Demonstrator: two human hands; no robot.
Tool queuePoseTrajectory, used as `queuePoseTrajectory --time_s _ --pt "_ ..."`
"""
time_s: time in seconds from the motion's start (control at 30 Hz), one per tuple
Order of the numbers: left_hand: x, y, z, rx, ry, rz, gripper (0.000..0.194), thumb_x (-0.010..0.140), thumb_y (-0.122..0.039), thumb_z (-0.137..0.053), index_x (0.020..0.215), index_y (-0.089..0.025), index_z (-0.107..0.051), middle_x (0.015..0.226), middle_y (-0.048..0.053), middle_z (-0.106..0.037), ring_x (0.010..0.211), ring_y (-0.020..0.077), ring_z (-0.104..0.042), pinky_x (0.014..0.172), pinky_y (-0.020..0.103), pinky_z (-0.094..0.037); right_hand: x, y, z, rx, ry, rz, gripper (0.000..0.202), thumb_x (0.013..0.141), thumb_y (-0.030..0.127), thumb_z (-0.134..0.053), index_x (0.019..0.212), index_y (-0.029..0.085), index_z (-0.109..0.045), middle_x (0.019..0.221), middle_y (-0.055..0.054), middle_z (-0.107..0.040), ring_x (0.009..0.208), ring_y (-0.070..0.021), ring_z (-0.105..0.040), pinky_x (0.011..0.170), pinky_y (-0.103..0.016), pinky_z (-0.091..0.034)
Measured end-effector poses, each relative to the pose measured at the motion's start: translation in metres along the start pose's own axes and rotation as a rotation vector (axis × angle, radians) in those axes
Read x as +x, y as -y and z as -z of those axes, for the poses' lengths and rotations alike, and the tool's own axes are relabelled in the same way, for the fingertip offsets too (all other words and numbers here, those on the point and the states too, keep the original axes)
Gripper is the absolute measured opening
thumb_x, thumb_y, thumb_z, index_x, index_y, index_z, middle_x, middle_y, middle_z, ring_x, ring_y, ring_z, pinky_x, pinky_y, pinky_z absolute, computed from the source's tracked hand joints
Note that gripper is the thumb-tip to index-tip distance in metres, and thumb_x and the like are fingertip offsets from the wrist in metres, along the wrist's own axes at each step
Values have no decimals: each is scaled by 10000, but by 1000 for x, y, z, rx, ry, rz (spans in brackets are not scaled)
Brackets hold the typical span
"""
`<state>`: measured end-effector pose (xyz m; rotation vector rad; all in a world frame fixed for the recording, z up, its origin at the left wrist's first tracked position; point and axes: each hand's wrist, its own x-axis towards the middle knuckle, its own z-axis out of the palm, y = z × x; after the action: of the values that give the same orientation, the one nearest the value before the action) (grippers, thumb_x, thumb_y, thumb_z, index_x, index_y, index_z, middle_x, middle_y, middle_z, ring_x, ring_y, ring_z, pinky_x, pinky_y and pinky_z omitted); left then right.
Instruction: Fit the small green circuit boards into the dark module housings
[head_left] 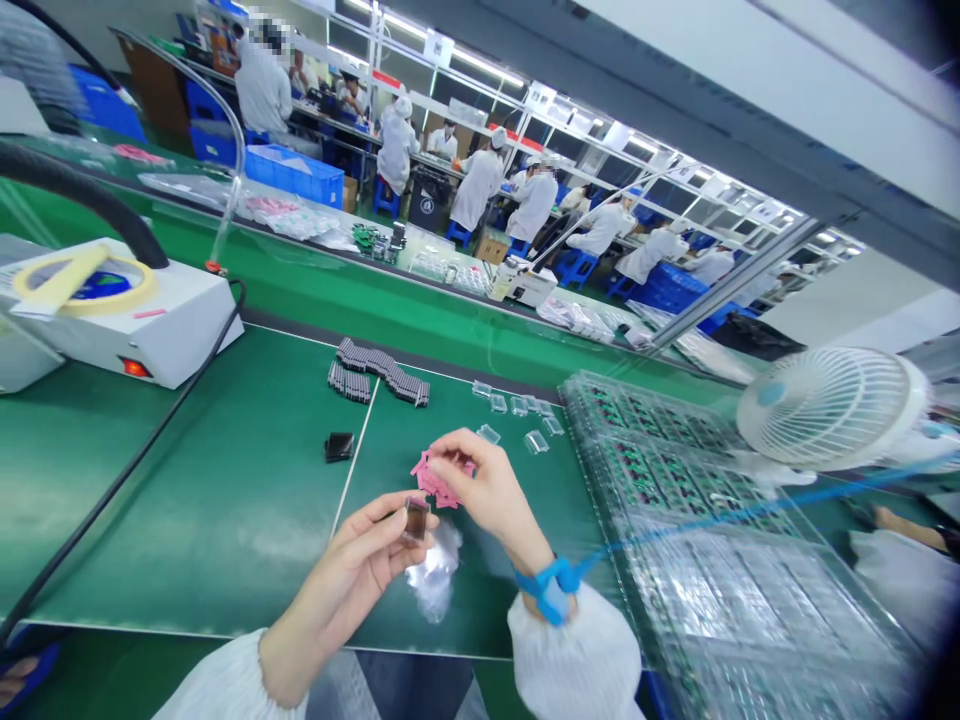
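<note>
Between the thumb and fingers of my left hand (371, 550) is a small square dark part in a clear plastic cover (416, 520). My right hand (480, 480) wears a blue wrist strap (553, 590), and its bent fingers pinch at a pile of pink strips (442, 485); a strip between the fingertips is partly hidden. Just below both hands lies a heap of clear film pieces (435, 575). A black square part (339, 446) rests on the green mat to the left. Several clear plastic covers (519, 405) are scattered beyond my right hand.
Rows of stacked dark parts (382, 370) stand near the mat's far edge. Clear trays with green circuit boards (660, 470) fill the right side, beside a white fan (832, 405). At left are a white machine (150, 310) and black cable (135, 460). Co-workers sit beyond.
</note>
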<state>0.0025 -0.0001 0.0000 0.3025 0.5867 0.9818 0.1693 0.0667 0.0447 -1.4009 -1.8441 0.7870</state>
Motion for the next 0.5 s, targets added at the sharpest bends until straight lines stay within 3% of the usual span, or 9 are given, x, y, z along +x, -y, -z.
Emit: queuePoseTrajectory --time_s 0.1,0.17,0.27,0.5 --pt "0 -1 -1 -15 -26 -3 261 801 -231 -781 1037 -126 -744 943 121 -777 765 142 -702 776 252 -574 42 -26 -9 -70 -39 -13 294 779 187 -667 1073 190 -670 1067 -71 -701 908 -196 -660 756 -326 -528" --pt "0 -1 -2 -13 -30 -5 274 789 -233 -791 1036 -124 -742 941 122 -777 763 144 -703 766 248 -575 67 -41 -17 -105 -36 -17 521 760 200 -705 1267 198 -586 1260 -115 -624 1042 -225 -634 807 -354 -535" --pt "0 -1 -1 -6 -16 -3 278 781 -240 -799 1029 -127 -743 933 116 -777 752 144 -708 751 240 -575 91 -52 -27 -160 9 -13 750 710 214 -775 1399 196 -482 1349 -138 -535 1050 -222 -620 870 -372 -533" --pt "1 0 0 -7 -21 6 279 775 -256 -803 1022 -138 -746 933 103 -776 756 151 -709 756 256 -573 113 -51 -31 -309 104 -38 634 744 249 -781 1331 188 -550 1152 -64 -551 822 -148 -624 842 -339 -537"
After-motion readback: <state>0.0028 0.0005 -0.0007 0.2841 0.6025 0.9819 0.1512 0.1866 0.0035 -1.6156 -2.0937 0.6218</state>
